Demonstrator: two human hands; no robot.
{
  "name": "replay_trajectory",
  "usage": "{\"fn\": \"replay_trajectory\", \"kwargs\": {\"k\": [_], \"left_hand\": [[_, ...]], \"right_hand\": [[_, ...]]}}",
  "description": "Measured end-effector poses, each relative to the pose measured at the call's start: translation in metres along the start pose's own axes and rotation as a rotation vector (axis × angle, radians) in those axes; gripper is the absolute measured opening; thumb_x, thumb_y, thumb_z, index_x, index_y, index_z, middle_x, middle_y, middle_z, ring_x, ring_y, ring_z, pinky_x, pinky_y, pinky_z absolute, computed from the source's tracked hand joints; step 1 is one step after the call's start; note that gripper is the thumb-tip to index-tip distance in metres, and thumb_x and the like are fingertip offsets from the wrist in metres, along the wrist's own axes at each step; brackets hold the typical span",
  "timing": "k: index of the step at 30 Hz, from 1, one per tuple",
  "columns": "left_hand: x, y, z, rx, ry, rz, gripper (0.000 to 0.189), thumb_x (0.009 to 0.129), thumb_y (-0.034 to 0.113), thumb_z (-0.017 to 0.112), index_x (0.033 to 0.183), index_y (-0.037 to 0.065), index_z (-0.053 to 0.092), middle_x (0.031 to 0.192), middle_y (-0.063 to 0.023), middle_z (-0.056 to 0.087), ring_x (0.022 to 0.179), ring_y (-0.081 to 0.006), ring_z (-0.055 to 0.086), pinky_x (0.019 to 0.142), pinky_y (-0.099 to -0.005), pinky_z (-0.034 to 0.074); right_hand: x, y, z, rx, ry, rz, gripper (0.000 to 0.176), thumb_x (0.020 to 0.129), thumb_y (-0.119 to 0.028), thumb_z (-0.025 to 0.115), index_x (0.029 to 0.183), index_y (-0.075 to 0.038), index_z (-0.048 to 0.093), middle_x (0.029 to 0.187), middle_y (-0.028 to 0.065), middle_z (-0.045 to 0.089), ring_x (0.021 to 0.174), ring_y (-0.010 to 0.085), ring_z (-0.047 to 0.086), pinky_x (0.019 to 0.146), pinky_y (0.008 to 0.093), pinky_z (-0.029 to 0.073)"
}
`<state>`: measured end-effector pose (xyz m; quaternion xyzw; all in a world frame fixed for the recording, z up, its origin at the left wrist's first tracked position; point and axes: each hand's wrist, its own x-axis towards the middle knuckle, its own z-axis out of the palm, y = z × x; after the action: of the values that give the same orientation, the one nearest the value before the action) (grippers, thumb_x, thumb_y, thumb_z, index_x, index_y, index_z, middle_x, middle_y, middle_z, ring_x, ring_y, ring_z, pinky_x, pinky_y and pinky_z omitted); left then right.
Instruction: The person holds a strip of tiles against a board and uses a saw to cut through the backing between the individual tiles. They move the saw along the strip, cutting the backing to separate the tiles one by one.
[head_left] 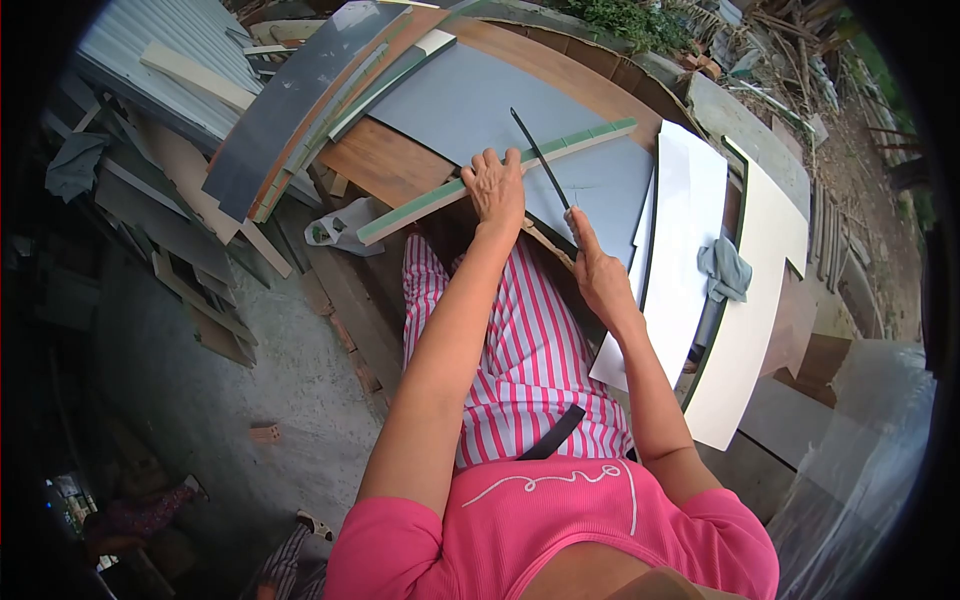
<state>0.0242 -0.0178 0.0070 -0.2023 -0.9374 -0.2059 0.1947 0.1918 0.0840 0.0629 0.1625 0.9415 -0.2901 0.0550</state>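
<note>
My left hand (pixel 494 190) is clamped over a long strip with a green face and pale sides (pixel 425 205), fingers curled across its top. The strip lies slantwise over a grey panel (pixel 470 90), its near end jutting past the panel's edge to the left. In my right hand (pixel 596 262) is a long thin dark blade (pixel 541 158), like a hacksaw blade, fingers wrapped round its lower end. The blade points up and away to the left and crosses the strip just right of my left hand. My palm hides its grip.
Under the panel is a brown wooden board (pixel 385 150). Stacked grey and brown panels (pixel 290 95) lean at the left. White sheets (pixel 690 200) and a grey-blue rag (pixel 725 270) lie at the right. A plastic bag (pixel 345 228) is left of my knees. People sit at the lower left.
</note>
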Motion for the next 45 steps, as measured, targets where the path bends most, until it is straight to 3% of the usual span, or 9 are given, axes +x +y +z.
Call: {"fn": "replay_trajectory", "kwargs": {"k": [3, 10, 17, 22, 32, 40, 45], "left_hand": [[-0.001, 0.0, 0.001, 0.007, 0.018, 0.003, 0.017, 0.083, 0.02, 0.065, 0.094, 0.009, 0.057, 0.091, -0.0128, 0.056, 0.094, -0.0299, 0.051, 0.08, -0.0435, 0.036], [-0.001, -0.002, 0.003, 0.004, 0.034, 0.001, 0.016, 0.083, 0.021, 0.064, 0.093, 0.01, 0.057, 0.091, -0.0121, 0.055, 0.094, -0.0295, 0.051, 0.08, -0.0434, 0.036], [-0.003, 0.0, 0.003, 0.014, 0.019, -0.004, 0.016, 0.083, 0.021, 0.064, 0.093, 0.011, 0.057, 0.091, -0.0115, 0.055, 0.093, -0.0288, 0.051, 0.081, -0.0425, 0.036], [-0.003, 0.0, 0.003, -0.02, 0.025, 0.004, 0.019, 0.081, 0.02, 0.066, 0.096, 0.011, 0.058, 0.09, -0.0118, 0.055, 0.093, -0.029, 0.051, 0.08, -0.0426, 0.036], [-0.002, -0.002, 0.003, -0.034, 0.013, -0.003, 0.015, 0.084, 0.019, 0.062, 0.095, 0.01, 0.058, 0.092, -0.0121, 0.056, 0.095, -0.0285, 0.051, 0.082, -0.0432, 0.036], [0.007, -0.006, 0.007, -0.01, 0.02, -0.051, 0.021, 0.082, 0.021, 0.067, 0.097, 0.009, 0.059, 0.092, -0.013, 0.057, 0.095, -0.0305, 0.052, 0.082, -0.044, 0.036], [0.002, -0.003, 0.004, 0.003, 0.012, -0.049, 0.021, 0.082, 0.021, 0.067, 0.097, 0.009, 0.059, 0.092, -0.013, 0.056, 0.095, -0.0305, 0.052, 0.082, -0.0443, 0.036]], "right_hand": [[0.024, -0.012, 0.001, -0.005, 0.047, -0.03, 0.064, 0.091, -0.006, 0.041, 0.149, -0.022, 0.017, 0.087, 0.0279, 0.065, 0.077, 0.0429, 0.065, 0.073, 0.0501, 0.052], [0.081, -0.016, 0.014, 0.036, 0.153, -0.182, 0.066, 0.089, -0.005, 0.043, 0.148, -0.02, 0.018, 0.089, 0.0313, 0.064, 0.079, 0.0483, 0.062, 0.075, 0.0543, 0.048], [-0.005, 0.005, 0.011, -0.021, 0.045, -0.063, 0.069, 0.09, -0.002, 0.044, 0.15, -0.02, 0.014, 0.091, 0.028, 0.065, 0.07, 0.0396, 0.066, 0.063, 0.0476, 0.054], [-0.08, 0.021, 0.009, -0.01, -0.027, 0.082, 0.07, 0.092, -0.002, 0.044, 0.15, -0.023, 0.012, 0.086, 0.0276, 0.065, 0.067, 0.0376, 0.067, 0.061, 0.0471, 0.053], [-0.077, 0.03, 0.006, 0.021, 0.009, 0.104, 0.07, 0.093, -0.004, 0.045, 0.15, -0.027, 0.011, 0.096, 0.0297, 0.064, 0.078, 0.0413, 0.067, 0.067, 0.0496, 0.054], [-0.056, 0.035, -0.003, -0.012, 0.033, 0.109, 0.07, 0.094, -0.005, 0.047, 0.15, -0.025, 0.011, 0.091, 0.0269, 0.066, 0.075, 0.0392, 0.068, 0.064, 0.0481, 0.055], [-0.057, 0.021, -0.006, -0.095, -0.069, 0.074, 0.069, 0.094, -0.005, 0.045, 0.151, -0.024, 0.011, 0.091, 0.026, 0.066, 0.072, 0.0352, 0.068, 0.062, 0.0468, 0.055]]}}
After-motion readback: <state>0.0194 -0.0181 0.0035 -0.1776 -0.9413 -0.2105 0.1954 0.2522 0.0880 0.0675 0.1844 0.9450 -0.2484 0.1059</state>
